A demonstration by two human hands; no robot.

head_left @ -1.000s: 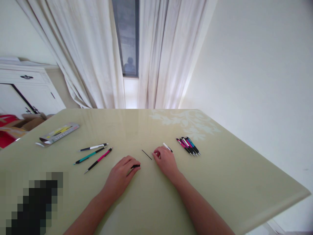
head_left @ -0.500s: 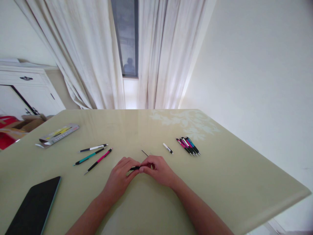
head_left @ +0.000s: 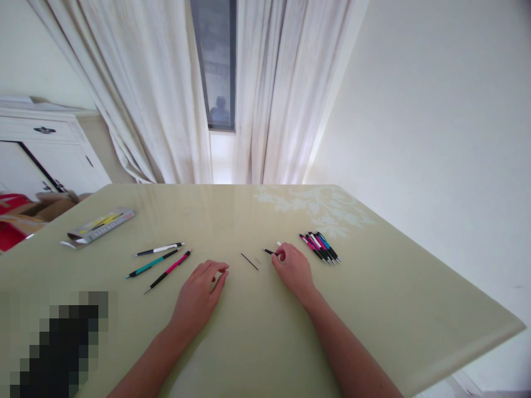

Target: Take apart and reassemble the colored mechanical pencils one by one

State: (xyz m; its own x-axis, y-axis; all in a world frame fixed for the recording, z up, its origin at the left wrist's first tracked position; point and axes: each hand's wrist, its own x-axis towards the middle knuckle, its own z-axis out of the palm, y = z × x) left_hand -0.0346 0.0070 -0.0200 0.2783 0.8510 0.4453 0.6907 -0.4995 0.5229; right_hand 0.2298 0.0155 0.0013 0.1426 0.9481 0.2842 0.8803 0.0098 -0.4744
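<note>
A black pen section [head_left: 269, 252] is pinched in the closed grip of the right hand [head_left: 292, 269], while the left hand's [head_left: 202, 288] grip is observed slightly parted, nothing visibly held.

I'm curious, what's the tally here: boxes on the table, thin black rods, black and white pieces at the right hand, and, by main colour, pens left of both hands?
Box: 1
Thin black rod: 1
Black piece at right hand: 1
White piece: 1
White pen: 1
Teal pen: 1
Pink pen: 1
Total: 7
</note>
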